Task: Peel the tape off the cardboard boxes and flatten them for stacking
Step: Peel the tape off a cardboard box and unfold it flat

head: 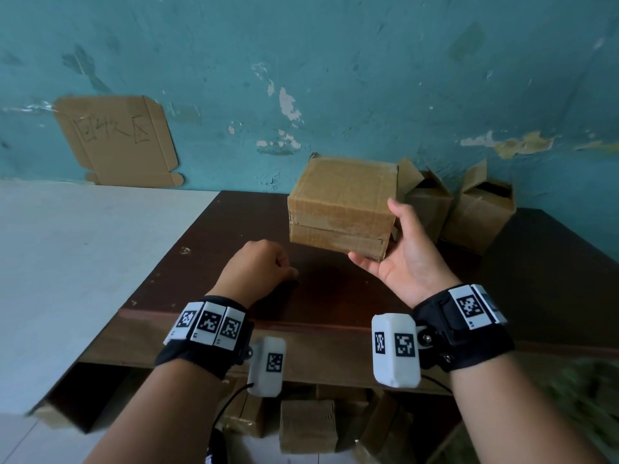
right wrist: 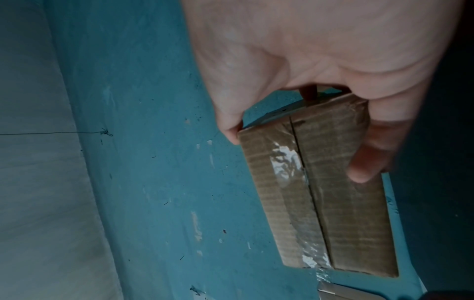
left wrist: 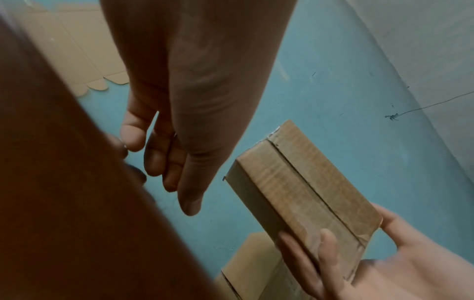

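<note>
Early stage, by the look of it: right hand (head: pixel 407 262) holds a sealed box (head: pixel 341 205) by its corner above the dark desk (head: pixel 207 262), thumb and fingers clamped on it, glossy clear tape (right wrist: pixel 287 162) still across the flap seam. Left hand (head: pixel 259 266) loosely curled, holding nothing, resting on the desk. Two opened boxes (head: pixel 477 212) stand behind, unflattened; corrugated brown card, scuffed, square-edged.

Head view looks down from above; both wrist views closely share the box (left wrist: pixel 302 194).

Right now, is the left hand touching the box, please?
Apart: the left wrist view shows blue wall between the left hand and the box.
</note>
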Action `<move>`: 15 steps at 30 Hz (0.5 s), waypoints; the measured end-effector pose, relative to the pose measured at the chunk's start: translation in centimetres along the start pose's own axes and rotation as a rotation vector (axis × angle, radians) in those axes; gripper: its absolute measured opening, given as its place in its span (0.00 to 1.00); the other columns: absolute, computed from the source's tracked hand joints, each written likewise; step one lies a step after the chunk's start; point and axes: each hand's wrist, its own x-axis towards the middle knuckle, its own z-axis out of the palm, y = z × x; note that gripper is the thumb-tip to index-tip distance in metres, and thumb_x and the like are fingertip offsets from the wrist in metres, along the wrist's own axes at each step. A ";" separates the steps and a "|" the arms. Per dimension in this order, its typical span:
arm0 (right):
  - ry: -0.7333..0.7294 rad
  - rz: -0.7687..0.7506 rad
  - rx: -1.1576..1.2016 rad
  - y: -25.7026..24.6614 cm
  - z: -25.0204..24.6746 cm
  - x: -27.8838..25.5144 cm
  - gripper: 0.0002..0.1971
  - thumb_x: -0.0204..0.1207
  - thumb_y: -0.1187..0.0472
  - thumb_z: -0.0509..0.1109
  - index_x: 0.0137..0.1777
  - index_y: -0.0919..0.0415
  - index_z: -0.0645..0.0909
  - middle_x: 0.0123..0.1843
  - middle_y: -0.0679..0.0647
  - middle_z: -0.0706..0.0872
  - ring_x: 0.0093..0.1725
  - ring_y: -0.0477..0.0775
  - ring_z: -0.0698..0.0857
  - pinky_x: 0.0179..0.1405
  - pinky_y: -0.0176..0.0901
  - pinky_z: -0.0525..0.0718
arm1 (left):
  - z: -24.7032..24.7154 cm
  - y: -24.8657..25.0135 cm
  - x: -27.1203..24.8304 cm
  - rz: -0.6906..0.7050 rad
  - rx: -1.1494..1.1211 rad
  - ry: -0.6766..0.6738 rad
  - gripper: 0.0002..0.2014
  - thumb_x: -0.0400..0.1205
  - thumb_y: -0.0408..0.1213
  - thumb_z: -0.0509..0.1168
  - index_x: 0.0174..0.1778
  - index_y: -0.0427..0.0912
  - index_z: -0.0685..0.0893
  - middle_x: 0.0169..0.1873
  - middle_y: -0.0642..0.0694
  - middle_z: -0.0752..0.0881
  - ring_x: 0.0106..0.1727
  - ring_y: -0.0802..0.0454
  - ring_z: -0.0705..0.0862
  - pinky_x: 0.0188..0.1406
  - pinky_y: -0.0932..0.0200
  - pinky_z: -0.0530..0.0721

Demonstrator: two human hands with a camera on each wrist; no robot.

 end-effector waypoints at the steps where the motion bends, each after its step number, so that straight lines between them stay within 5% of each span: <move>1: -0.002 0.001 -0.008 0.0 0.0 0.0 0.24 0.81 0.42 0.70 0.73 0.51 0.78 0.66 0.59 0.86 0.67 0.63 0.86 0.56 0.57 0.88 | 0.0 0.0 0.0 0.001 0.003 0.001 0.11 0.75 0.50 0.81 0.35 0.52 0.86 0.36 0.54 0.88 0.42 0.55 0.86 0.40 0.54 0.86; 6: 0.007 0.007 -0.018 0.2 -0.2 0.1 0.24 0.81 0.42 0.70 0.73 0.52 0.78 0.68 0.61 0.85 0.68 0.64 0.85 0.54 0.56 0.89 | 0.0 0.5 0.0 -0.004 0.097 0.019 0.12 0.75 0.48 0.80 0.31 0.57 0.83 0.36 0.56 0.85 0.43 0.50 0.86 0.39 0.55 0.79; 9: 0.006 0.004 -0.037 0.1 -0.1 0.0 0.23 0.82 0.42 0.69 0.72 0.52 0.78 0.67 0.61 0.85 0.67 0.63 0.85 0.57 0.56 0.88 | -0.1 1.1 -0.2 0.015 0.205 0.003 0.04 0.82 0.44 0.73 0.42 0.58 0.91 0.36 0.54 0.80 0.44 0.47 0.84 0.42 0.55 0.79; 13: 0.010 0.005 -0.050 0.1 -0.1 0.0 0.21 0.82 0.43 0.69 0.70 0.52 0.78 0.68 0.62 0.85 0.67 0.64 0.85 0.58 0.57 0.87 | -0.2 1.0 -0.3 0.020 0.239 -0.051 0.11 0.83 0.46 0.69 0.34 0.57 0.87 0.38 0.52 0.83 0.45 0.45 0.85 0.42 0.53 0.81; 15: 0.007 0.008 -0.058 0.1 -0.1 -0.1 0.21 0.82 0.42 0.69 0.69 0.51 0.78 0.68 0.62 0.84 0.68 0.64 0.85 0.58 0.56 0.87 | -0.2 0.9 -0.1 0.029 0.247 -0.081 0.07 0.81 0.48 0.69 0.45 0.56 0.92 0.45 0.53 0.89 0.49 0.46 0.88 0.47 0.51 0.87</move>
